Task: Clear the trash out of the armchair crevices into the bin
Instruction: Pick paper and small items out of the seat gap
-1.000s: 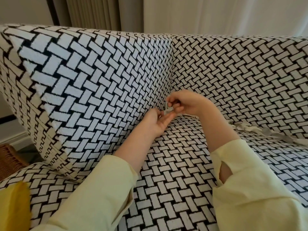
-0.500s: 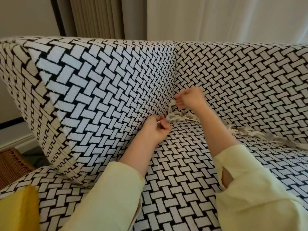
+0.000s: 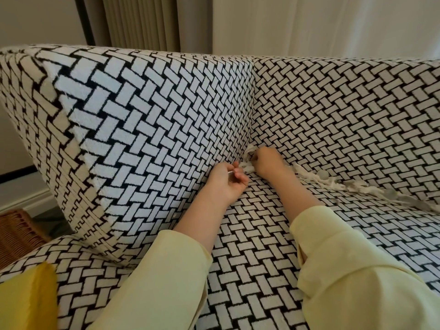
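Shredded paper [image 3: 245, 166] is pinched by the closed right hand [image 3: 265, 163] at the seat-corner crevice; the left hand [image 3: 227, 182], just beside, is curled around scraps.

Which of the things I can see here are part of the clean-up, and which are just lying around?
Part of the job:
- armchair, with its crevices
- white paper scraps at the corner, pinched in the right hand
- more scraps along the back crevice
- left hand, closed on a small bit
- wicker basket, possibly the bin

Just lying about:
- yellow cushion
- curtains
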A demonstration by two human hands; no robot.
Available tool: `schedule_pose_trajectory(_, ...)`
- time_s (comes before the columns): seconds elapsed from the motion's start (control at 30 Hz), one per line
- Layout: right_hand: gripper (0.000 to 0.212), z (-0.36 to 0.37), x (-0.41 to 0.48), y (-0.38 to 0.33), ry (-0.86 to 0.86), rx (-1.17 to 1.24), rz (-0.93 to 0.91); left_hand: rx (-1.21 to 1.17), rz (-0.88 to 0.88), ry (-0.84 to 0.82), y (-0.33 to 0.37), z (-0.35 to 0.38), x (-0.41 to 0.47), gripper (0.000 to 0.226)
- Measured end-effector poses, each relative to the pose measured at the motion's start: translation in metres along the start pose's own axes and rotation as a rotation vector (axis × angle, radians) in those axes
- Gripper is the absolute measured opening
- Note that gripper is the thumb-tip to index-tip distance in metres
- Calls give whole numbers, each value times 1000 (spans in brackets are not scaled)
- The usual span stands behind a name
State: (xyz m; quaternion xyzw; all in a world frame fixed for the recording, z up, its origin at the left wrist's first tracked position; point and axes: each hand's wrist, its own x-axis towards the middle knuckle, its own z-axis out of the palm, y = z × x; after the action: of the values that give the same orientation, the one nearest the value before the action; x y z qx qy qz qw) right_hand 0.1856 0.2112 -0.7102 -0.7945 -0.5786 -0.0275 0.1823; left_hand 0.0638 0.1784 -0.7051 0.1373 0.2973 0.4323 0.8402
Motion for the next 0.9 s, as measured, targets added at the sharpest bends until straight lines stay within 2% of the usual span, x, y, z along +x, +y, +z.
schedule_pose_trajectory(0.23, 21, -9, -1, 16, 41, 150, -6, -30, -9, 21, 0, 1, 0, 23)
schedule_pose_trajectory(0.33, 20, -18, -4, 19, -46, 157, -109, -60, -9, 26, 1, 1, 1, 21)
schedule_pose_trajectory(0.43, 20, -20, -3, 19, -84, 126, -134, -65, -5, 22, 1, 1, 1, 20)
schedule_pose_trajectory(0.63, 23, -21, -6, 23, 75, 217, -89, -13, 15, 1, 2, 3, -5, 15)
schedule_pose_trajectory(0.73, 19, -29, -7, 29, 71, 409, -10, 22, 30, -19, 2, 6, -8, 20)
schedule_pose_trajectory(0.83, 18, -40, -14, 29, -11, 739, 127, 52, 44, -27, 1, 8, -10, 23)
schedule_pose_trajectory(0.9, 21, -51, -18, 27, -112, 895, 116, 39, 37, -27, 1, 10, -11, 23)
